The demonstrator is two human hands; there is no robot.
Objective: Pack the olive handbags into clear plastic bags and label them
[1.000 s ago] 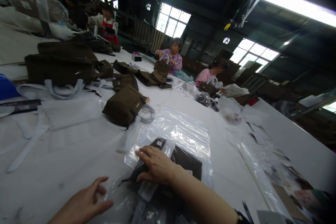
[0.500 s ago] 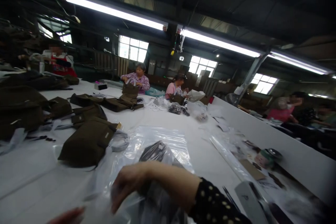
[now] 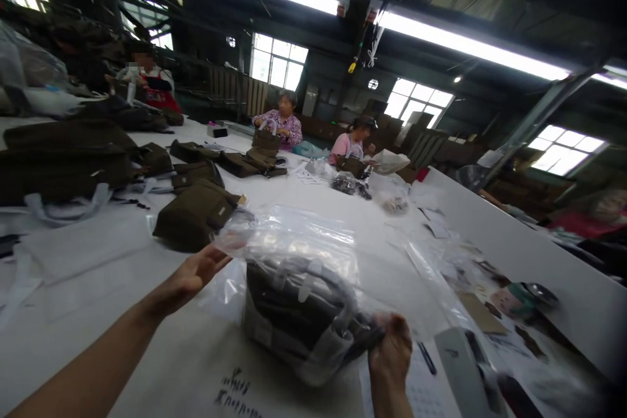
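A dark handbag [image 3: 294, 307] with wrapped handles lies inside a clear plastic bag [image 3: 304, 235] on the white table in front of me. My left hand [image 3: 196, 274] pinches the far left corner of the plastic, with the arm stretched forward. On the other side, my right hand [image 3: 392, 346] is closed round the plastic at the handbag's right end; its fingertips are partly hidden. Just beyond my left hand sits an olive-brown handbag [image 3: 193, 212]. Flat clear plastic bags [image 3: 323, 225] are stacked behind the wrapped one.
More olive-brown bags [image 3: 68, 166] lie at the left. A grey device [image 3: 465, 366], a pen [image 3: 427, 358] and a jar [image 3: 524, 299] are at the right, beside a white partition [image 3: 529, 248]. Across the table, co-workers [image 3: 279, 124] handle bags. Handwriting [image 3: 238, 392] marks the near tabletop.
My arm no longer crosses over the wrapped handbag. My hands are now apart on either side, with the plastic spread between them. The view has tilted down and turned left.
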